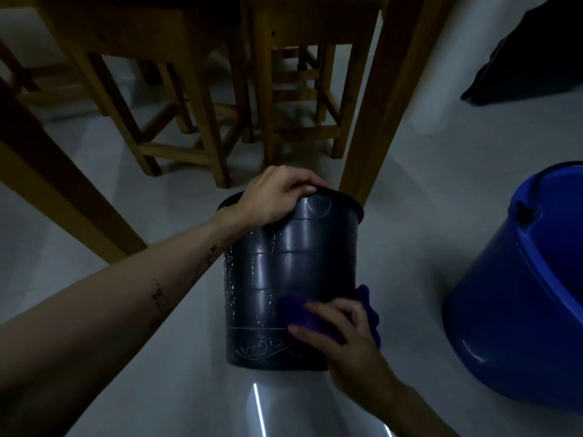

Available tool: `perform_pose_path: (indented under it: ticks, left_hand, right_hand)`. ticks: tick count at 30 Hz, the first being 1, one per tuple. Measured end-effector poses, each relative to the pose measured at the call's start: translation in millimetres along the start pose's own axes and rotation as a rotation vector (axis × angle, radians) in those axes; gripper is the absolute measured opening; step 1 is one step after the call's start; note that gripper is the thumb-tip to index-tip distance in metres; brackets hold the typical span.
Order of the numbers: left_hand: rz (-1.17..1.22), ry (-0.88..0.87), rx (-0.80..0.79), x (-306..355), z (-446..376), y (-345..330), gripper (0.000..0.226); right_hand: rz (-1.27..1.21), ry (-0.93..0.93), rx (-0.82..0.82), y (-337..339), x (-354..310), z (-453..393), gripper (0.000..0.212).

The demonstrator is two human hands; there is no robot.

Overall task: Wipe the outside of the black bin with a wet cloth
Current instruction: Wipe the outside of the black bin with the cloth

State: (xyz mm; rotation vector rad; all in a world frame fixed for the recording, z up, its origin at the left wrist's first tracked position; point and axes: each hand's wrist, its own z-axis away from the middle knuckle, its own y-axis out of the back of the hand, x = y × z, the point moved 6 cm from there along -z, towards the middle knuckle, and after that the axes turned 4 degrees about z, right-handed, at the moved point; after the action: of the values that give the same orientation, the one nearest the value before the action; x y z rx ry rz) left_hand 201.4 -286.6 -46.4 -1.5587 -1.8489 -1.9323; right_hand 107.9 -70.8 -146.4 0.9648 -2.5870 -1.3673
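The black bin stands upright on the pale floor in the middle of the view, its ribbed side speckled with white marks and a scroll pattern near the base. My left hand grips the bin's near rim from above. My right hand presses a purple cloth flat against the bin's lower right side. Part of the cloth sticks out past my fingers at the bin's right edge.
A blue bucket stands on the floor to the right. Wooden stools and a table leg are just behind the bin, another leg at the left. A dark object lies at the far right.
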Motion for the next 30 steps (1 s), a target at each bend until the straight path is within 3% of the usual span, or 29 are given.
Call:
perform_pose_path:
  ticks: [3,6,11,13,15,20,25,27,30]
  left_hand:
    - [0.004,-0.005,0.013,-1,3,3,0.027]
    - [0.01,-0.016,0.007,-2,1,1,0.026]
    - [0.059,-0.034,0.007,-2,-3,-4,0.026]
    - [0.073,-0.043,0.025,-1,-5,-5,0.026]
    - [0.105,-0.048,0.05,0,-7,-4,0.026]
    - [0.121,-0.055,0.081,0,-10,-5,0.027]
    - [0.143,-0.046,0.06,5,-13,-6,0.026]
    - [0.167,-0.058,0.032,12,-15,-7,0.027]
    - [0.173,-0.07,-0.01,23,-21,-13,0.027]
  right_hand:
    - [0.002,0.096,-0.022,0,-8,24,0.027]
    - [0.004,0.113,0.02,18,3,10,0.033]
    - [-0.326,-0.624,0.312,33,112,-46,0.045]
    - [-0.385,-0.719,0.326,25,121,-59,0.048]
    - [-0.356,-0.653,0.31,25,107,-68,0.053]
    - [-0.168,-0.285,0.169,25,53,-46,0.054]
    - [-0.01,-0.016,-0.04,10,9,10,0.077]
    - [-0.014,0.001,-0.004,23,12,7,0.069]
    - [-0.072,-0.249,0.239,54,49,-22,0.056]
